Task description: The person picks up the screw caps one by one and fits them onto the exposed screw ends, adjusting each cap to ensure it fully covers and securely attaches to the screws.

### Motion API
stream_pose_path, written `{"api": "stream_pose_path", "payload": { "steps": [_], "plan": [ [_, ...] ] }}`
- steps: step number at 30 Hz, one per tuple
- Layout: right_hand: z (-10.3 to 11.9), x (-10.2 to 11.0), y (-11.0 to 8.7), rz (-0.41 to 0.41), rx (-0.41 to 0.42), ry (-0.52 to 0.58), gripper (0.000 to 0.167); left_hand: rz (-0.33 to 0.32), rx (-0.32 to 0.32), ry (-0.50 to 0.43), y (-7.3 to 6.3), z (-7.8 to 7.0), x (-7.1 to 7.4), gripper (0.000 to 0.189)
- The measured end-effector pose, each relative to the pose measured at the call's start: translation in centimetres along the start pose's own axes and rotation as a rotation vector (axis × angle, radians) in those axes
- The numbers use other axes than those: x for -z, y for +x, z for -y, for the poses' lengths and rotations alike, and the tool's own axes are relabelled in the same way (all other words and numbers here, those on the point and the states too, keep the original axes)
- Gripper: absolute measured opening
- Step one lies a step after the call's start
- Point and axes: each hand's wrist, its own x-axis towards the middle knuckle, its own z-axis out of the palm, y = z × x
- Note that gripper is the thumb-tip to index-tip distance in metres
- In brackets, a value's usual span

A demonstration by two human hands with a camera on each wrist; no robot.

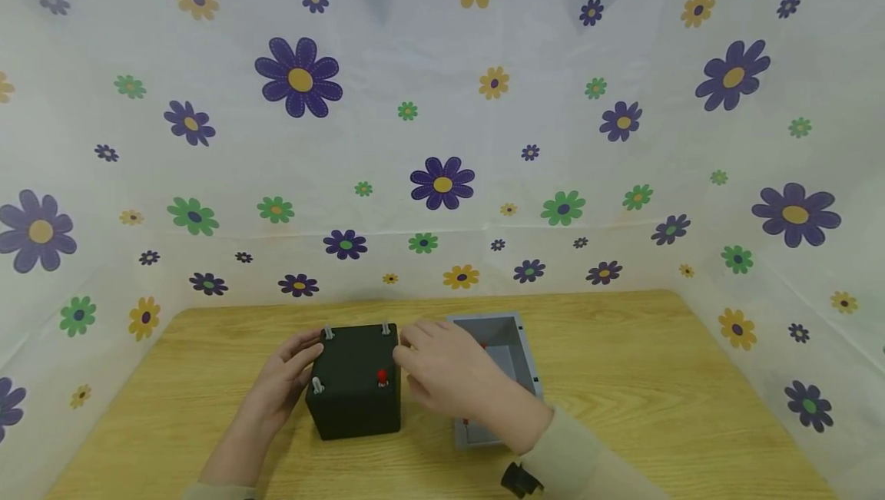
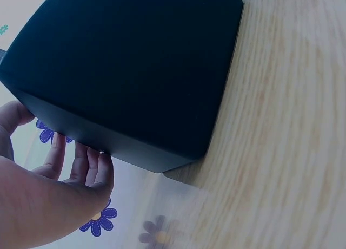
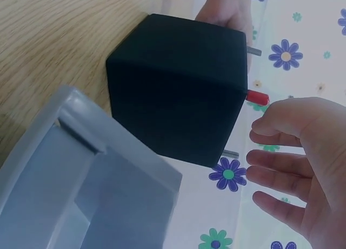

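Note:
A black box [image 1: 356, 362] stands on the table with short metal posts [image 1: 317, 385] at the corners of its top. A red cap [image 1: 382, 375] covers the front right post. My left hand [image 1: 280, 377] rests along the box's left side, its fingertips touching that face in the left wrist view. Beside the box's right side is my right hand [image 1: 449, 369], its fingers loosely bent with nothing seen between them. In the right wrist view its thumb lies a little apart from the red cap [image 3: 258, 98].
A grey bin [image 1: 528, 354] stands right of the box, partly hidden under my right forearm. Small red pieces [image 1: 465, 422] lie inside it. The wooden table [image 1: 622, 377] is enclosed by a flower-printed sheet [image 1: 387, 147] at the back and sides.

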Motion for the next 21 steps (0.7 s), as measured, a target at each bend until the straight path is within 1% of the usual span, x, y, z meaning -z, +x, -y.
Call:
{"api": "stream_pose_path", "payload": {
  "steps": [9,16,21],
  "plan": [
    [-0.5,-0.5,-0.5,-0.016,-0.006,-0.023,0.012,0.005,0.004,0.005,0.0,-0.2,0.1,0.029],
    [-0.8,-0.5,-0.9,0.020,-0.032,-0.001,0.011,0.003,-0.007,0.000,-0.2,-0.3,0.2,0.022],
    [-1.2,-0.6,-1.5,0.048,-0.050,-0.010,0.012,0.009,-0.031,-0.014,-0.2,0.0,0.0,0.020]
  ]
}}
